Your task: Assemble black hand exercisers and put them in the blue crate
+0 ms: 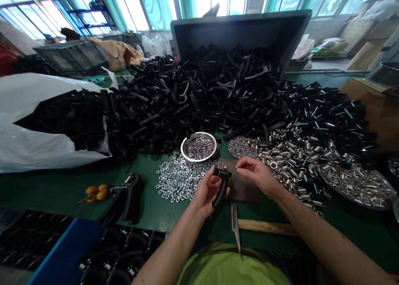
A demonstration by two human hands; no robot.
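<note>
Left hand (204,192) cradles a curved black plastic handle (222,192) over a flat brown metal plate (245,186), right hand (261,178) pinched, on what I can't tell, and a loose hold could let it twist!

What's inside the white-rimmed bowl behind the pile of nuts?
The bowl holds a heap of small silvery metal pieces, too small to identify surely. They cover the bowl's bottom, so anything beneath the top layer can't be seen.
</note>
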